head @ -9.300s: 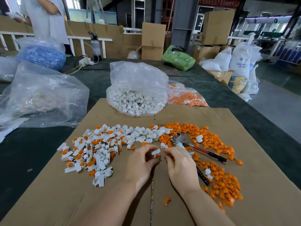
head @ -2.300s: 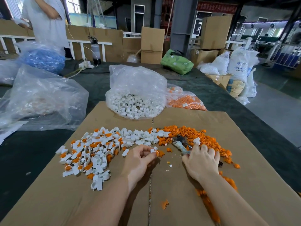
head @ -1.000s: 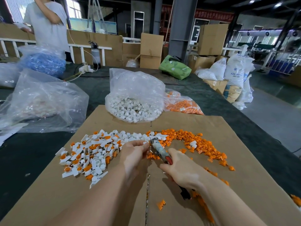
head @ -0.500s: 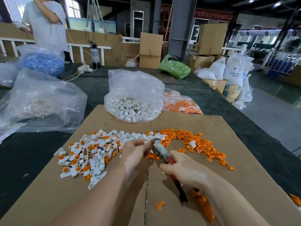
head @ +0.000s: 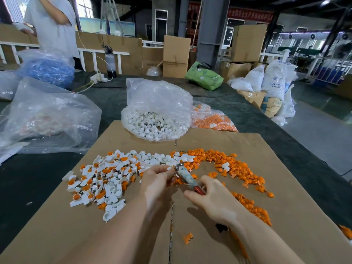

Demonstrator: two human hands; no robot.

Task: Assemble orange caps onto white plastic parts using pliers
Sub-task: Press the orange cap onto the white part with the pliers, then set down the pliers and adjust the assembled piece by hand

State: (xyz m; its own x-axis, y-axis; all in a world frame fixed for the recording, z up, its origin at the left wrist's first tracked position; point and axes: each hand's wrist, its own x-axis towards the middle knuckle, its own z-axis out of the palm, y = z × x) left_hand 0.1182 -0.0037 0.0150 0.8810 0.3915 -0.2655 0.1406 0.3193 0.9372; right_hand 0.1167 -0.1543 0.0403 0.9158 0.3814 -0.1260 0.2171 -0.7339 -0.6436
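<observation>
A clear bag (head: pixel 158 103) holds white parts; another bag (head: pixel 211 121) holds orange caps. Left hand (head: pixel 156 181) pinches a part; right hand (head: pixel 211 199) grips pliers (head: pixel 185 175).

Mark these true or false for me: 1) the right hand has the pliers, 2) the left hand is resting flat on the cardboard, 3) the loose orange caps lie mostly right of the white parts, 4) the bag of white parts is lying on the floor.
1) True. The right hand grips the pliers by the handles.
2) False. The left hand pinches a small white part at the nose of the pliers.
3) True. The orange caps spread to the right of the white parts on the cardboard.
4) False. The bag of white parts sits on the table at the cardboard's far edge.
</observation>
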